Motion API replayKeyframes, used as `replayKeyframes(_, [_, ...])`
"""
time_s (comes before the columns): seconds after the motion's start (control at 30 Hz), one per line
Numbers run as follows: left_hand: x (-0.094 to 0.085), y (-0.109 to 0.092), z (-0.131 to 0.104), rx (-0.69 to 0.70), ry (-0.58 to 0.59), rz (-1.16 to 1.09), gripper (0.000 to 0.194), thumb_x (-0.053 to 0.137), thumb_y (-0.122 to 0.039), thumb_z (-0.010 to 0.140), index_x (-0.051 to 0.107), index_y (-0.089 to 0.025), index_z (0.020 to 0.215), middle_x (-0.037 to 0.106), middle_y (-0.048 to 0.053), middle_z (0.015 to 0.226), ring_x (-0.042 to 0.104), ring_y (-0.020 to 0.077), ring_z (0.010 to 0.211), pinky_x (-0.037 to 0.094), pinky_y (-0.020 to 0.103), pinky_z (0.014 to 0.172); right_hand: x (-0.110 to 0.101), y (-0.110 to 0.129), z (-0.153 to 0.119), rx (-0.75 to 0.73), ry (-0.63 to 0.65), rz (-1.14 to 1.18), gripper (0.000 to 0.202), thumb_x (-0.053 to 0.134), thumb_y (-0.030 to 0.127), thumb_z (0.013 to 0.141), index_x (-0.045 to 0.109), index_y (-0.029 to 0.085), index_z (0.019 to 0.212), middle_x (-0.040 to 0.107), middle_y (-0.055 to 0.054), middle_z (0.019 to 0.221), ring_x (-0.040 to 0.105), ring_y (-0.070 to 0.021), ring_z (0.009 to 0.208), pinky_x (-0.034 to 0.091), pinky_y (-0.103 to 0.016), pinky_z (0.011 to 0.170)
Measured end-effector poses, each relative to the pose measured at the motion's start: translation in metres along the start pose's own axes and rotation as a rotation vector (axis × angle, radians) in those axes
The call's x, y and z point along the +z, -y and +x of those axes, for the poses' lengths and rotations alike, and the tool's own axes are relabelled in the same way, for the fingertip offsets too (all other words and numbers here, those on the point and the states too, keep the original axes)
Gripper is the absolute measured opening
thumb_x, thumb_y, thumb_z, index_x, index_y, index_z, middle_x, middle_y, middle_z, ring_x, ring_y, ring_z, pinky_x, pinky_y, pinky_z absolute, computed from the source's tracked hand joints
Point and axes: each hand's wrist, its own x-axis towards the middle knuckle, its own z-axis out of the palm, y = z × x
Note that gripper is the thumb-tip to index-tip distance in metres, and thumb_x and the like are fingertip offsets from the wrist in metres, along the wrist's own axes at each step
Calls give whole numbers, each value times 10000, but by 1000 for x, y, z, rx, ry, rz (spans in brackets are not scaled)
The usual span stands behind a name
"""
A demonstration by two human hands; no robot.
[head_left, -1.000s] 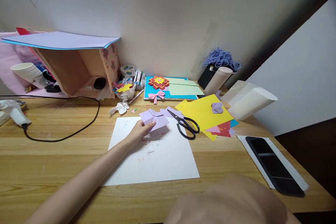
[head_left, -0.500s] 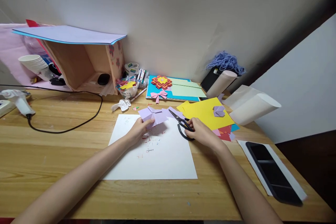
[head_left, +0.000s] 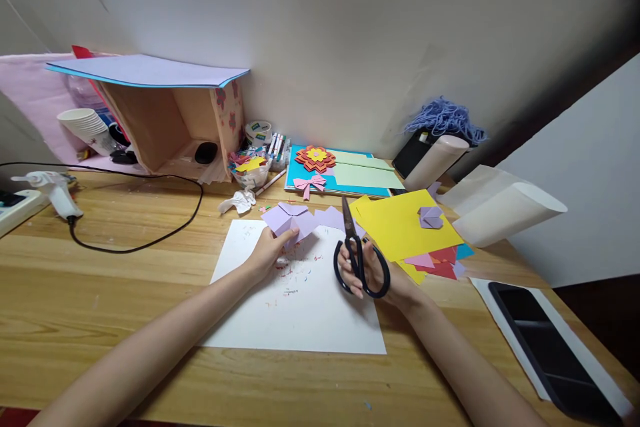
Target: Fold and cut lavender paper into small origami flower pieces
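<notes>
My left hand (head_left: 267, 250) pinches the near edge of a folded purple paper (head_left: 287, 217) over the top of a white sheet (head_left: 320, 320). Black-handled scissors (head_left: 356, 257) rest in my right hand (head_left: 373, 267), palm turned up and fingers curled around the handles. Their blades are closed and point away from me. Another purple paper piece (head_left: 330, 217) lies between the held paper and the scissors. Small coloured marks show on the white sheet. To the right, a small folded purple piece (head_left: 431, 217) sits on yellow paper (head_left: 400, 240).
A blue board (head_left: 295, 170) with a layered flower (head_left: 315, 159) and pink bow (head_left: 310, 184) lies at the back. A glue gun (head_left: 55, 193) with its cable is left, an open box (head_left: 230, 120) behind, a phone (head_left: 550, 340) right.
My right hand has turned palm up, and the scissors have swung from slanting left to nearly upright, with their blades now closed. My left hand still holds the purple paper. The view has shifted slightly.
</notes>
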Motion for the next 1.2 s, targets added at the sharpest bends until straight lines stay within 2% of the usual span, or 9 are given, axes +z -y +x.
replayKeyframes(0.07, [0, -1, 0, -6, 9, -31, 433, 749, -318, 658, 601, -145, 1026, 675, 68, 944, 622, 167, 795, 503, 306, 745, 4, -9, 1, 63, 137, 118, 627, 445, 796, 666, 460, 193, 834, 450, 39, 699, 403, -56, 439, 459, -233, 409])
replayKeyframes(0.17, [1, -3, 0, 0, 27, -75, 392, 733, -286, 686, 593, -144, 1023, 665, 57, 930, 613, 146, 775, 513, 285, 729, 2, -22, 4, 197, 238, 167, 757, 332, 886, 588, 453, 177, 825, 468, 26, 691, 451, -75, 449, 525, -320, 461])
replayKeyframes(0.23, [2, -4, 1, 6, 26, -108, 382, 728, -263, 693, 589, -150, 1031, 657, 59, 975, 609, 147, 814, 519, 279, 736, -2, -28, 6, 252, 300, 152, 785, 301, 906, 571, 444, 174, 816, 471, 28, 652, 439, -75, 419, 505, -307, 410])
replayKeyframes(0.3, [3, -5, 2, 14, 19, -142, 387, 726, -248, 695, 586, -156, 1044, 647, 64, 1035, 606, 157, 875, 523, 274, 749, -6, -32, 7, 290, 333, 126, 768, 252, 898, 612, 426, 179, 819, 463, 36, 596, 417, -77, 392, 462, -272, 354])
replayKeyframes(0.4, [3, -5, 3, 33, 1, -173, 402, 731, -227, 686, 584, -155, 1053, 645, 73, 1070, 605, 164, 914, 521, 255, 742, -8, -33, 7, 316, 342, 78, 739, 182, 876, 667, 403, 187, 814, 453, 44, 542, 391, -81, 366, 427, -255, 321])
replayKeyframes(0.53, [3, -5, 4, 22, -21, -180, 404, 734, -221, 679, 584, -158, 1049, 650, 75, 1081, 612, 172, 917, 522, 263, 747, -9, -31, 5, 342, 347, 50, 750, 243, 898, 620, 400, 191, 814, 445, 56, 522, 379, -78, 358, 409, -243, 301])
replayKeyframes(0.83, [1, -1, 1, 18, 54, -49, 405, 739, -315, 683, 615, -150, 1032, 669, 79, 1010, 628, 163, 816, 511, 283, 735, -11, -35, 5, 342, 339, 82, 727, 314, 882, 600, 415, 190, 797, 450, 67, 532, 378, -58, 367, 417, -207, 309])
replayKeyframes(1.03, [2, -1, -1, 1, 38, -47, 463, 762, -307, 656, 609, -167, 1069, 661, 89, 1087, 623, 207, 944, 527, 309, 773, -16, -46, 9, 348, 333, 90, 733, 349, 891, 581, 403, 191, 792, 462, 76, 498, 384, -62, 318, 470, -258, 307])
replayKeyframes(1.2, [1, -1, -2, 26, 31, -14, 465, 758, -315, 661, 609, -165, 1076, 660, 96, 1099, 616, 234, 983, 524, 327, 793, -15, -45, 8, 315, 317, 83, 715, 361, 875, 602, 412, 188, 792, 461, 72, 503, 392, -57, 324, 479, -249, 309])
